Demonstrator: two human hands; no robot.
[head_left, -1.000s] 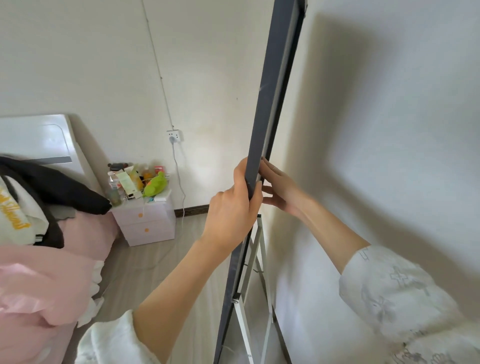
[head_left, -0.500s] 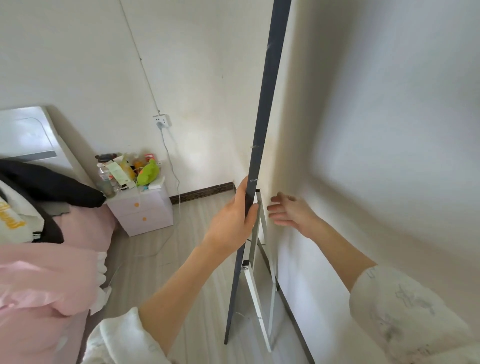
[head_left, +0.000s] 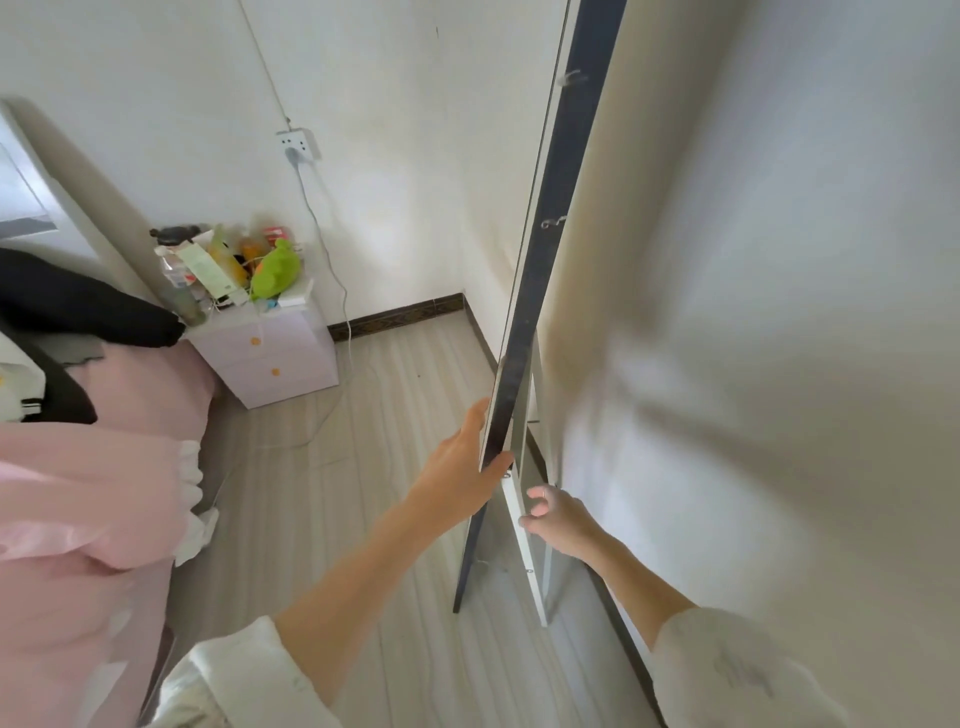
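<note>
Dark-framed panel (head_left: 550, 249) is seen edge-on, stood nearly upright on the floor, just beside the wall (head_left: 753, 312). 1 white support leg (head_left: 535, 571) is hinged out between panel and wall. Panel edge is gripped by the left hand (head_left: 462, 467), thumb wrapped across it. The support leg is held by the right hand (head_left: 558, 519), fingers curled narrowly round it, close to the wall.

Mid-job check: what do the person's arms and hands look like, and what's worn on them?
The left hand and right hand are bare, with no gloves, and no watch or bracelet shows. The left sleeve is plain white and ends near the elbow. The right sleeve is white with a faint grey print. Both forearms are uncovered.
</note>
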